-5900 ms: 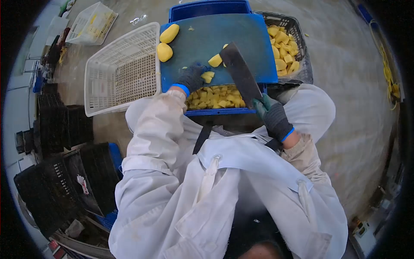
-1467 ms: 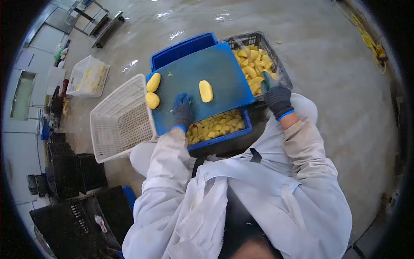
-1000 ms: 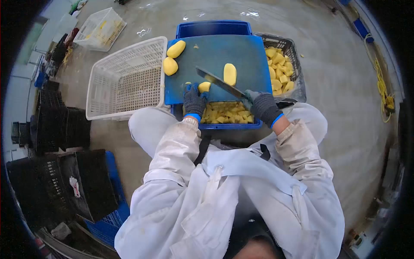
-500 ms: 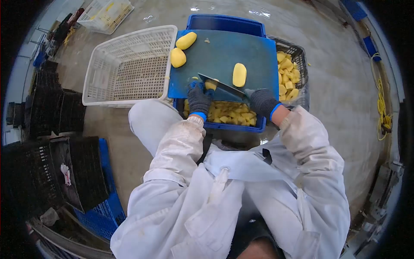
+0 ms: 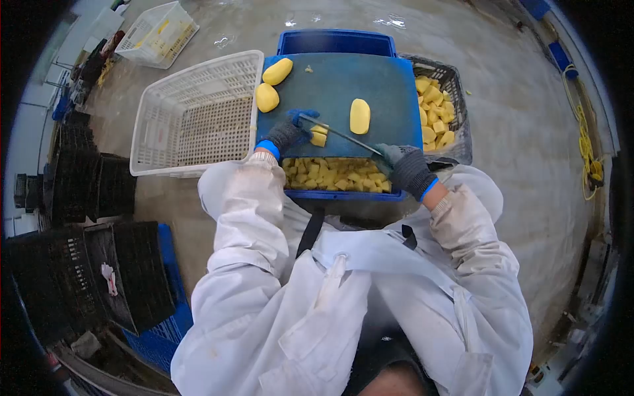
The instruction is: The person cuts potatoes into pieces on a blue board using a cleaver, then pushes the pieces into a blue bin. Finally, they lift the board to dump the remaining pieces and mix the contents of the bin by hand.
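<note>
My right hand [image 5: 406,169], in a dark glove with a blue cuff, is closed round the handle of a knife [image 5: 343,135]. The blade slants up and left across the near part of a blue-green cutting board [image 5: 327,82], seen almost edge-on. At the blade's far end are the curled, blue-tipped fingers of my gloved left hand [image 5: 291,132]. Just right of that hand, cut potato pieces [image 5: 318,139] lie at the blade. A peeled potato [image 5: 360,116] rests behind the knife. Two more potatoes, one oblong [image 5: 277,71] and one rounder [image 5: 267,98], sit by the board's left edge.
Under the board's near edge, a blue bin [image 5: 343,195] holds potato chunks [image 5: 330,175]. A dark crate [image 5: 462,125] of larger pieces stands right; a white crate [image 5: 150,125] stands left. Dark stacked crates [image 5: 132,270] are at lower left, another white crate [image 5: 179,33] far left.
My left hand has moved up and left, from the potato piece to the blade's far end. The knife's blade has turned nearly edge-on. The whole view has shifted slightly.
</note>
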A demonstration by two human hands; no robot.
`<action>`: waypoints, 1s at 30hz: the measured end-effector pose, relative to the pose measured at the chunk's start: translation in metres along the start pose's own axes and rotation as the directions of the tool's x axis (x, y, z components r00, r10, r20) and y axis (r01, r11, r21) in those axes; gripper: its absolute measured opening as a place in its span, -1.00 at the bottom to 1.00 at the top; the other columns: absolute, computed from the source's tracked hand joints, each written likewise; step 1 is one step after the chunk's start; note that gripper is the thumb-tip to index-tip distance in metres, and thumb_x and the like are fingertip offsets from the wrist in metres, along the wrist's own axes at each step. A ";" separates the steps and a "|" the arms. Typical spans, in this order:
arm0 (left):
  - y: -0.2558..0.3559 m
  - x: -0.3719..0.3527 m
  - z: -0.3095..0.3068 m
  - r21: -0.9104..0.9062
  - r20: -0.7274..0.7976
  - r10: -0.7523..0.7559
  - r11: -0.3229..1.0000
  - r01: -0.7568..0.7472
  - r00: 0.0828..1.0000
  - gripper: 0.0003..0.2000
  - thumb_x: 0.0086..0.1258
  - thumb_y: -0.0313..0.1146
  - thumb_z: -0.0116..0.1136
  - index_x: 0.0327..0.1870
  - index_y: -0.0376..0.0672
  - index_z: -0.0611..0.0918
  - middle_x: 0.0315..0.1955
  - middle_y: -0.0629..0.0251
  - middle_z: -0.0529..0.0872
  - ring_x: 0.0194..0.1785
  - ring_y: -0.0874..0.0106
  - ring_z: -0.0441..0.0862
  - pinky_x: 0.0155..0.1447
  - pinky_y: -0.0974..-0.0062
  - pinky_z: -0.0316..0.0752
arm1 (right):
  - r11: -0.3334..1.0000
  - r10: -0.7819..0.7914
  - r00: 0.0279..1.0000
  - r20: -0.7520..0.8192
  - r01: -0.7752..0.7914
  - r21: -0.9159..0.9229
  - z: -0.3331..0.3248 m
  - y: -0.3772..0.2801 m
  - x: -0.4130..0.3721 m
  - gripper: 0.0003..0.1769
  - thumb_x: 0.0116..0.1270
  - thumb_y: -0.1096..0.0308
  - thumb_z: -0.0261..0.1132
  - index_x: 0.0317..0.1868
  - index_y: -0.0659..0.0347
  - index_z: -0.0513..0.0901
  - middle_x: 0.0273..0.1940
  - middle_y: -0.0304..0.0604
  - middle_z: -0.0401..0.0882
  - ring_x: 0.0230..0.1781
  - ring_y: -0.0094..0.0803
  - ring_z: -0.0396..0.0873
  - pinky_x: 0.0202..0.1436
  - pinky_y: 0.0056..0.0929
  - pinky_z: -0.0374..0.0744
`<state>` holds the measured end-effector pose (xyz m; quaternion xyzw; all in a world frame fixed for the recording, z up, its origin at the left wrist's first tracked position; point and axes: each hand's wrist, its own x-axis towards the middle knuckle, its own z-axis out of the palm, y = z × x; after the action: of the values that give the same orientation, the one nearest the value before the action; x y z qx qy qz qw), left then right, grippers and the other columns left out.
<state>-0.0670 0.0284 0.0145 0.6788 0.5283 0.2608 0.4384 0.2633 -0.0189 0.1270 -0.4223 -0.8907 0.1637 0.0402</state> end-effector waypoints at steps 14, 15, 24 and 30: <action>0.051 -0.030 0.097 0.226 -0.507 -0.111 0.940 0.256 0.855 -0.56 0.11 -0.20 0.26 0.01 -0.21 0.56 -0.13 -0.06 0.57 0.01 -0.02 0.49 0.12 0.11 0.39 | 0.938 0.291 0.953 0.078 -0.301 0.173 0.013 -0.047 -0.035 -0.71 0.26 0.12 0.16 -0.19 0.18 0.52 -0.40 0.11 0.62 -0.36 0.04 0.62 -0.30 -0.03 0.53; 0.053 -0.033 0.094 0.196 -0.493 -0.126 0.948 0.250 0.861 -0.56 0.12 -0.19 0.26 0.01 -0.21 0.56 -0.14 -0.06 0.58 0.00 -0.02 0.49 0.12 0.10 0.39 | 0.940 0.292 0.953 0.088 -0.302 0.156 0.011 -0.050 -0.037 -0.71 0.26 0.13 0.15 -0.22 0.18 0.51 -0.41 0.10 0.62 -0.38 0.03 0.62 -0.31 -0.02 0.53; 0.050 -0.032 0.096 0.278 -0.516 -0.118 0.914 0.297 0.848 -0.66 0.17 -0.24 0.24 -0.08 -0.23 0.62 -0.18 -0.01 0.61 -0.05 0.02 0.54 0.08 0.13 0.42 | 0.972 0.234 0.961 0.150 -0.237 0.002 0.036 -0.047 -0.027 -0.73 0.26 0.18 0.14 -0.24 0.25 0.47 -0.49 0.06 0.62 -0.44 -0.02 0.63 -0.35 0.01 0.53; 0.053 -0.033 0.091 0.247 -0.489 -0.120 0.931 0.269 0.864 -0.67 0.16 -0.22 0.24 -0.12 -0.24 0.63 -0.20 -0.04 0.61 -0.05 -0.01 0.54 0.05 0.12 0.43 | 0.974 0.227 0.967 0.113 -0.228 -0.003 0.042 -0.054 -0.026 -0.74 0.25 0.23 0.13 -0.16 0.22 0.45 -0.47 0.05 0.62 -0.43 -0.07 0.63 -0.37 -0.07 0.51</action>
<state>0.0229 -0.0344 0.0206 0.5984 0.7182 0.2848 0.2123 0.2307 -0.0813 0.1065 -0.5117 -0.8363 0.1952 -0.0268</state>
